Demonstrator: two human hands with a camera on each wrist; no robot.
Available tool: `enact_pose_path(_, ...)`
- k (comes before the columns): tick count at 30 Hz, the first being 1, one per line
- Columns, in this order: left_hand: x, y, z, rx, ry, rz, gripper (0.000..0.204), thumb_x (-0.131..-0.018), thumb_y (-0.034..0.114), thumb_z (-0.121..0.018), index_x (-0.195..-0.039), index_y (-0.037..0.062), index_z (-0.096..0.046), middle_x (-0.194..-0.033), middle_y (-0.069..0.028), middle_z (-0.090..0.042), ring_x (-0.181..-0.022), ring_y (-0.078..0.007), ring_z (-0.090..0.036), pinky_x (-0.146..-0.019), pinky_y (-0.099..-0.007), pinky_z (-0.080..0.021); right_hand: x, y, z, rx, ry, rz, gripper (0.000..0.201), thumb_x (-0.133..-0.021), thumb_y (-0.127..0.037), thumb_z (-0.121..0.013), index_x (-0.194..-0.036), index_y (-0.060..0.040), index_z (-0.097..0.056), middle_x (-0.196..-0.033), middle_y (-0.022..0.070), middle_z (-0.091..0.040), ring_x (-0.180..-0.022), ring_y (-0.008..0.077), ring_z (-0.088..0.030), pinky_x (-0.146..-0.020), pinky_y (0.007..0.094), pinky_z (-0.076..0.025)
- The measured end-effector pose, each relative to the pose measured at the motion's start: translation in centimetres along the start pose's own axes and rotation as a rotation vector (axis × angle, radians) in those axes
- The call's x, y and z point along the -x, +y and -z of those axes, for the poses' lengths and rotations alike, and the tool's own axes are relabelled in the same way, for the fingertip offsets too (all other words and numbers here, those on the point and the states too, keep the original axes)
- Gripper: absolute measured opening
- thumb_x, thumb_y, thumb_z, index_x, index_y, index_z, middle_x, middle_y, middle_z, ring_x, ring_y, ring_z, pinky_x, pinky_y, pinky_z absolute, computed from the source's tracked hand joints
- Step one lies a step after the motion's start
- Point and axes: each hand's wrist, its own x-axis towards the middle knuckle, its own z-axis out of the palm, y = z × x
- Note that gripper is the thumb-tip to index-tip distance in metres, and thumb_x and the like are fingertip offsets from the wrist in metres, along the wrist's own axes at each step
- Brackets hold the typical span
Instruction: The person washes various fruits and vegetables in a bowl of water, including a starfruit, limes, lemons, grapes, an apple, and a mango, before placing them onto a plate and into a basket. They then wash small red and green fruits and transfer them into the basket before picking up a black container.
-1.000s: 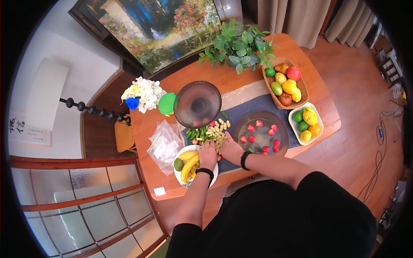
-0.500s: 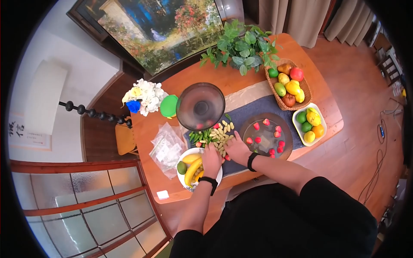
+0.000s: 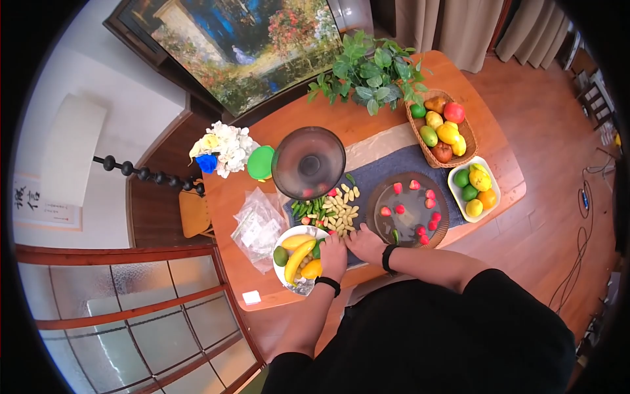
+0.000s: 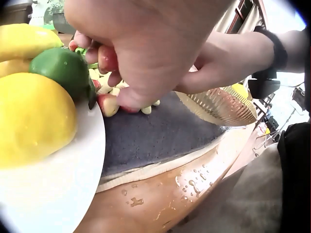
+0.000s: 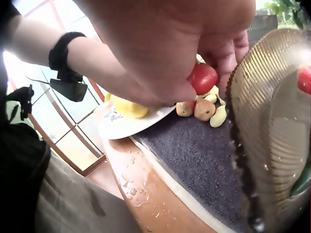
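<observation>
In the head view my left hand (image 3: 333, 255) is beside the white plate (image 3: 281, 270), and my right hand (image 3: 366, 245) is just right of it. Peanuts (image 3: 338, 213), green peppers (image 3: 307, 209) and small red fruits lie beyond them. The left wrist view has my left hand (image 4: 150, 46) pinching a red fruit (image 4: 108, 58), near a green fruit (image 4: 60, 73) on the plate. Between thumb and fingers, my right hand (image 5: 165, 53) holds a red fruit (image 5: 203, 78); two reddish fruits lie below it. The ribbed glass dish (image 3: 408, 224) holds red fruits and a green pepper.
A dark glass bowl (image 3: 308, 151) stands beyond the peanuts. At the right are a fruit basket (image 3: 430, 157) and a pale fruit tray (image 3: 459, 200). Plastic bags (image 3: 254, 230) and white flowers (image 3: 230, 146) are at the left; a leafy plant (image 3: 371, 72) is at the back.
Both hands have drawn back toward my body and slightly right, uncovering more peanuts. A green fruit on the white plate beside the left hand has come into view.
</observation>
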Motion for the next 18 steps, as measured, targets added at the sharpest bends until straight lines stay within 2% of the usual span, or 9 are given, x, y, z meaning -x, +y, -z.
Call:
enact_pose_path(4, -1.0, 0.1, -0.6, -0.068, -0.086, 0.011, 0.020, -0.087, 0.017, -0.054, -0.100, 0.0101, -0.067, -0.104, -0.0077, -0.057, -0.103, -0.0242, -0.055, -0.083, -0.0387, -0.043, -0.7, -1.0, -0.9, -0.013, -0.038, -0.085, 0.023, -0.087, -0.015, -0.053, -0.105, -0.0047, -0.062, -0.088, 0.0091, -0.066, -0.081, 0.0240, -0.067, -0.097, 0.0502, -0.040)
enact_pose_path(7, -1.6, 0.1, -0.7, -0.014, -0.068, 0.030, 0.016, -0.086, 0.015, -0.055, -0.097, 0.0099, -0.065, -0.103, -0.0083, -0.058, -0.102, -0.0262, -0.056, -0.082, -0.0403, -0.045, -1.6, -1.3, -1.5, -0.126, -0.089, -0.207, 0.018, -0.086, -0.015, -0.054, -0.099, -0.0062, -0.061, -0.086, 0.0092, -0.068, -0.081, 0.0252, -0.069, -0.095, 0.0514, -0.042)
enact_pose_path(9, -2.3, -0.2, -0.4, 0.024, -0.084, 0.142, 0.015, -0.086, 0.016, -0.056, -0.096, 0.0076, -0.064, -0.099, -0.0111, -0.059, -0.097, -0.0288, -0.059, -0.078, -0.0423, -0.048, -2.4, -1.5, -1.9, -0.142, -0.081, -0.250, 0.017, -0.086, -0.016, -0.054, -0.098, -0.0066, -0.061, -0.086, 0.0095, -0.068, -0.081, 0.0252, -0.069, -0.093, 0.0512, -0.043)
enact_pose_path(10, -2.4, -0.4, -0.1, 0.023, -0.086, 0.141, 0.015, -0.086, 0.016, -0.056, -0.096, 0.0076, -0.064, -0.099, -0.0111, -0.059, -0.097, -0.0288, -0.059, -0.078, -0.0423, -0.048, -2.6, -1.6, -2.2, -0.157, -0.070, -0.293, 0.016, -0.087, -0.017, -0.054, -0.098, -0.0070, -0.061, -0.086, 0.0098, -0.069, -0.080, 0.0251, -0.069, -0.091, 0.0509, -0.043)
enact_pose_path(12, -2.6, -0.9, 0.6, 0.160, 0.079, 0.166, 0.017, -0.084, 0.017, -0.059, -0.095, 0.0047, -0.062, -0.093, -0.0144, -0.060, -0.091, -0.0325, -0.061, -0.075, -0.0442, -0.049, -2.8, -1.7, -2.8, -0.157, -0.085, -0.299, 0.016, -0.088, -0.018, -0.053, -0.098, -0.0072, -0.060, -0.086, 0.0094, -0.070, -0.080, 0.0248, -0.069, -0.088, 0.0493, -0.044)
enact_pose_path(13, -2.6, -1.4, 1.1, 0.211, 0.052, 0.184, 0.020, -0.085, 0.018, -0.058, -0.095, 0.0009, -0.060, -0.093, -0.0185, -0.060, -0.090, -0.0375, -0.061, -0.078, -0.0467, -0.050, -3.0, -1.7, -3.1, -0.129, -0.072, -0.300, 0.017, -0.088, -0.018, -0.053, -0.099, -0.0073, -0.060, -0.085, 0.0088, -0.070, -0.080, 0.0243, -0.069, -0.085, 0.0477, -0.044)
enact_pose_path(14, -2.6, -1.5, 1.5, 0.208, 0.054, 0.180, 0.020, -0.085, 0.018, -0.058, -0.095, 0.0009, -0.060, -0.093, -0.0185, -0.060, -0.090, -0.0375, -0.061, -0.078, -0.0467, -0.050, -3.1, -1.5, -3.5, -0.099, -0.058, -0.304, 0.017, -0.088, -0.019, -0.053, -0.099, -0.0074, -0.060, -0.085, 0.0082, -0.070, -0.081, 0.0238, -0.069, -0.083, 0.0460, -0.044)
enact_pose_path(17, -2.8, -1.4, 2.6, 0.391, 0.083, 0.326, 0.023, -0.089, 0.021, -0.054, -0.095, -0.0008, -0.060, -0.096, -0.0209, -0.063, -0.091, -0.0405, -0.062, -0.080, -0.0479, -0.050, -3.7, -1.4, -3.0, -0.103, -0.171, -0.295, 0.016, -0.089, -0.018, -0.052, -0.099, -0.0081, -0.059, -0.084, 0.0066, -0.070, -0.080, 0.0223, -0.069, -0.080, 0.0439, -0.043)
enact_pose_path(18, -3.1, -1.5, 2.6, 0.482, 0.075, 0.421, 0.026, -0.091, 0.022, -0.051, -0.095, -0.0026, -0.059, -0.094, -0.0240, -0.063, -0.090, -0.0419, -0.062, -0.080, -0.0492, -0.050, -3.7, -1.3, -2.4, -0.108, -0.169, -0.296, 0.016, -0.089, -0.018, -0.052, -0.099, -0.0081, -0.059, -0.084, 0.0066, -0.070, -0.080, 0.0223, -0.069, -0.080, 0.0439, -0.043)
